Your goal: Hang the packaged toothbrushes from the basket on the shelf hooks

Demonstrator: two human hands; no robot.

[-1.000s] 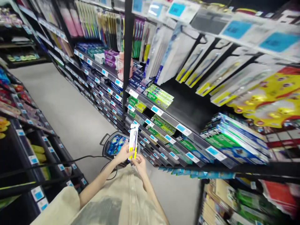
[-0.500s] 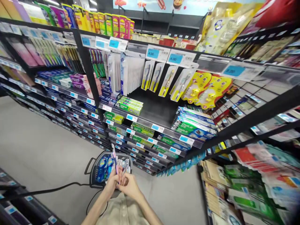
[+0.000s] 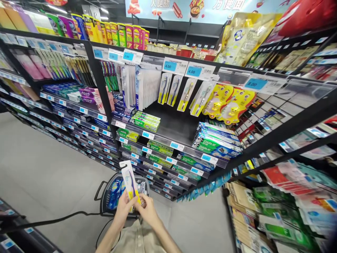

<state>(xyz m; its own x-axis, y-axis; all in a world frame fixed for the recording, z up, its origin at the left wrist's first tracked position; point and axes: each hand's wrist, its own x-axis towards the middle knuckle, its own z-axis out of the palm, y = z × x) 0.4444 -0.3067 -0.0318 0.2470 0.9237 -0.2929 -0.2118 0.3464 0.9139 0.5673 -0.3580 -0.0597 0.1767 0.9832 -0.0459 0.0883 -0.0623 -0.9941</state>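
A packaged toothbrush [image 3: 129, 180], white with a yellow lower end, stands tilted up in front of me, its printed face toward the camera. My left hand [image 3: 124, 206] is closed on its lower left edge. My right hand [image 3: 147, 210] pinches the lower right corner, its thumb on the yellow part. Below both hands is a dark shopping basket [image 3: 104, 205] with blue packs [image 3: 115, 191] on its left side and slim packs on its right. My hands and the toothbrush pack hide part of the contents.
Ahead is a shelf with hanging toothbrush packs [image 3: 164, 88], yellow bear-shaped packs [image 3: 232, 105] and toothpaste boxes [image 3: 214, 142]. Goods on a low rack [image 3: 244, 200] stand at right. A black strap or cord [image 3: 58, 216] runs left from the basket.
The toothbrush pack has turned from nearly edge-on to face the camera. Both hands have shifted slightly, and my right hand now grips its lower right corner.
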